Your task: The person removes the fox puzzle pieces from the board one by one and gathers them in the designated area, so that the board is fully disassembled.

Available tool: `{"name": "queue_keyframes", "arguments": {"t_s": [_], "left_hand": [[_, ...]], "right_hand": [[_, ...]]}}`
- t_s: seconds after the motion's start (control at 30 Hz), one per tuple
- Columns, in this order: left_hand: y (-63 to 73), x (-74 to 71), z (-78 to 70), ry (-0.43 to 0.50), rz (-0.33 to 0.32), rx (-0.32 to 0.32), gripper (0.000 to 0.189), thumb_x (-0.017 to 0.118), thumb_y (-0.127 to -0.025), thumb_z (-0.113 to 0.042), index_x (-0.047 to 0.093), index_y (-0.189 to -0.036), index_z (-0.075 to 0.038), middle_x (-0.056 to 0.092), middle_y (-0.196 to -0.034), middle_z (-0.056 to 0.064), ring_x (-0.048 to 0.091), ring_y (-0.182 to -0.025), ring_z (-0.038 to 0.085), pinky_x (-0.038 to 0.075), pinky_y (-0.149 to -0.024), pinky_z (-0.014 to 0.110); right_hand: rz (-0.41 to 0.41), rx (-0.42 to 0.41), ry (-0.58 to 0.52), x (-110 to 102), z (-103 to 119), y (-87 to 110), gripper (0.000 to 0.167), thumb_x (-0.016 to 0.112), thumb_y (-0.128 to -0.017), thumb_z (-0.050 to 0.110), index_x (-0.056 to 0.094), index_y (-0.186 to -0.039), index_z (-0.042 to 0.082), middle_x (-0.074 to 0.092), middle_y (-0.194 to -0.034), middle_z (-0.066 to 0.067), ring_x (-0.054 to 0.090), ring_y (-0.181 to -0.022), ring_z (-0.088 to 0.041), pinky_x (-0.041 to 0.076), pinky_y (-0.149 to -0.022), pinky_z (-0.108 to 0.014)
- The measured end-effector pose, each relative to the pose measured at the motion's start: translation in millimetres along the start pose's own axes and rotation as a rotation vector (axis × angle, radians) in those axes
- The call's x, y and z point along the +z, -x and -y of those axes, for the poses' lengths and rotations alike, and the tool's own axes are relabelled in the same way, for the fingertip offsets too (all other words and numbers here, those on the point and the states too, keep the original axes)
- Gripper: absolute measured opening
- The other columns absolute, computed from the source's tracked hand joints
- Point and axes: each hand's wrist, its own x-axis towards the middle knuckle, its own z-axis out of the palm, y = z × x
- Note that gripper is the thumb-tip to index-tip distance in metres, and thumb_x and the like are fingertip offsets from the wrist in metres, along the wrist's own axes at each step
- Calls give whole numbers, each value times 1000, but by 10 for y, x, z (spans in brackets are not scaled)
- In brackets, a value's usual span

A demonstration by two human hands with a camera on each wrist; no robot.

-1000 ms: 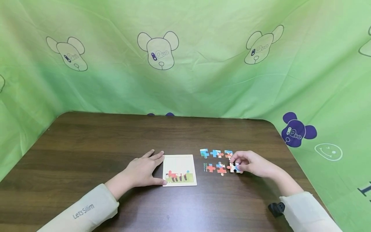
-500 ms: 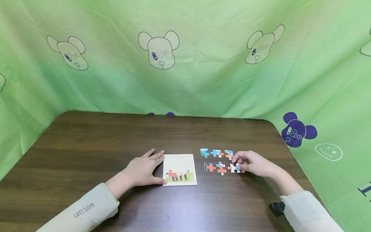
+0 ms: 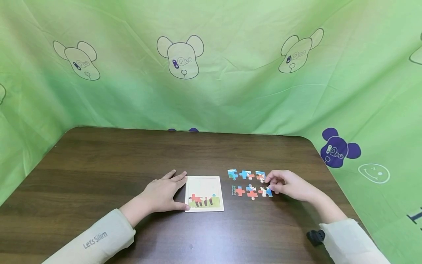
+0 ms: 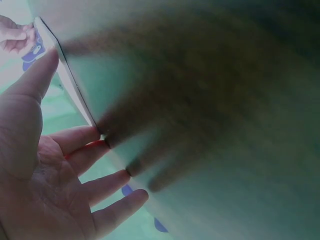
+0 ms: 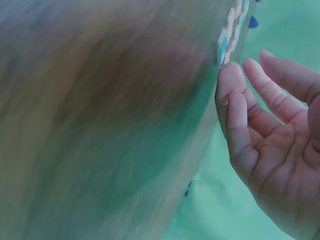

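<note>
Along the left edge of the board (image 3: 203, 186), the left hand (image 3: 163, 192) lies spread and grasps nothing; its thumb touches the near-left corner and a fingertip meets the far-left one. Judged purpose: bracing the board against sliding on the table (image 3: 132, 150). The board's near strip carries a coloured picture; its far part is pale and bare.

To the board's right, six pieces (image 3: 252, 192) lie flat in two rows of three, picture side up, apparently spaced so that each can be seen and taken singly. Beyond them, farther right of the board, is the right hand (image 3: 288, 185), fingers loosely bent, nothing seen pinched. Whether its thumb touches the nearest piece cannot be told.
</note>
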Motion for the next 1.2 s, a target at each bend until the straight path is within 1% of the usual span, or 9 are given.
{"name": "queue_keyframes", "arguments": {"t_s": [0.2, 0.43, 0.6, 0.77, 0.93, 1.0, 1.17, 1.2], "left_hand": [[-6, 6, 5, -3, 2, -3, 92, 73, -76, -67, 47, -149, -18, 39, -160, -3, 31, -150, 32, 46, -94, 65], [-3, 10, 1, -6, 2, -6, 92, 73, -76, -67, 47, -149, -18, 39, -160, -3, 31, -150, 32, 46, -94, 66], [-4, 6, -3, -4, 0, -6, 92, 73, -76, -66, 47, -149, -18, 39, -159, -3, 32, -150, 32, 46, -94, 66], [-2, -2, -9, -3, 0, -9, 92, 73, -76, -66, 47, -149, -18, 39, -159, -3, 32, -150, 32, 45, -95, 67], [1, 7, -7, -1, 10, -14, 92, 73, -76, -66, 47, -149, -16, 38, -160, -3, 32, -150, 32, 46, -95, 66], [1, 11, -6, 0, 12, -15, 92, 73, -76, -65, 47, -150, -16, 38, -160, -3, 32, -150, 32, 46, -95, 66], [-5, 13, -5, 3, 8, -14, 92, 73, -76, -66, 47, -149, -16, 39, -160, -3, 32, -149, 32, 46, -94, 67], [-7, 12, -5, 5, 8, -14, 92, 73, -76, -65, 47, -149, -16, 39, -160, -3, 32, -149, 33, 46, -94, 67]], "right_hand": [[-8, -38, 36, 82, 131, -140, 13, 64, -94, 7, 65, -105, 0, 65, -87, -4, 55, -73, -4, 48, -66, -23], [5, -75, 48, 223, 334, -363, 15, 65, -94, 11, 66, -106, 2, 65, -90, -3, 55, -76, -7, 48, -68, -24], [11, -93, 60, 316, 468, -527, 13, 65, -94, 11, 66, -105, 4, 65, -92, -3, 56, -75, -10, 49, -68, -24], [39, -120, 67, 426, 610, -676, 14, 64, -94, 12, 68, -105, 5, 66, -92, -1, 56, -77, -10, 48, -72, -24], [76, -143, 53, 548, 738, -794, 14, 63, -94, 11, 68, -106, 7, 65, -89, 1, 54, -73, -7, 47, -69, -22], [99, -145, 39, 588, 790, -829, 14, 62, -95, 10, 68, -107, 7, 64, -88, 1, 55, -67, -6, 48, -64, -23], [133, -190, 56, 664, 898, -922, 13, 61, -94, 8, 68, -106, 6, 61, -84, 2, 53, -65, -5, 48, -63, -21], [134, -205, 67, 682, 911, -943, 13, 62, -94, 7, 68, -105, 6, 61, -83, 2, 53, -68, -5, 47, -65, -20]]}}
